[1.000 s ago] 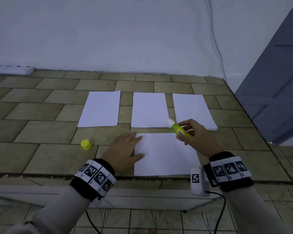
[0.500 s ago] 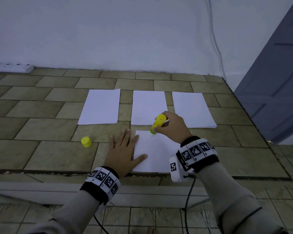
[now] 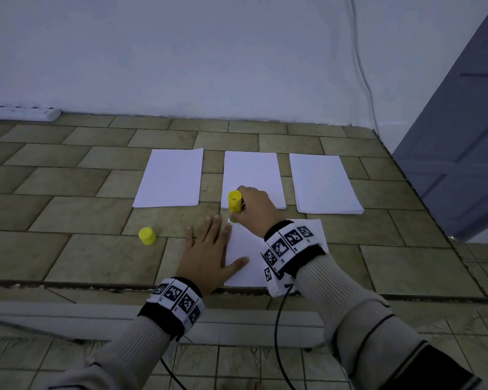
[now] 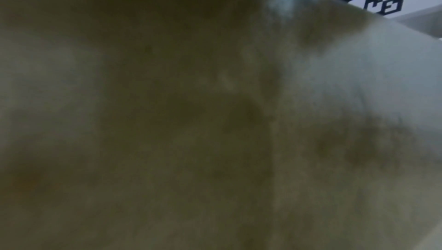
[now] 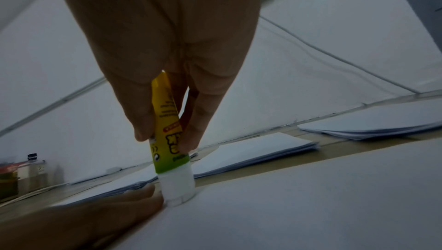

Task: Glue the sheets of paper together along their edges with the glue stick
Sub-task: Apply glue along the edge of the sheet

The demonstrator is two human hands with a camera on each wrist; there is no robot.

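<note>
Glue stick (image 3: 234, 204) upright, white tip pressed on far left corner of near sheet (image 3: 248, 243) on tiled table (image 3: 68, 220). Pinched by right hand (image 3: 254, 211), fingers (image 5: 143, 106) curled round the yellow tube. Left hand (image 3: 206, 254) flat, fingers spread, holding sheet's left edge. Yellow cap (image 3: 147, 235) well left. Three paper stacks (image 3: 171, 178) beyond.

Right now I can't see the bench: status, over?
Left hand flat on near white paper sheet. Right hand grips yellow glue stick, tip on sheet's far-left corner. Nothing blocking.
</note>
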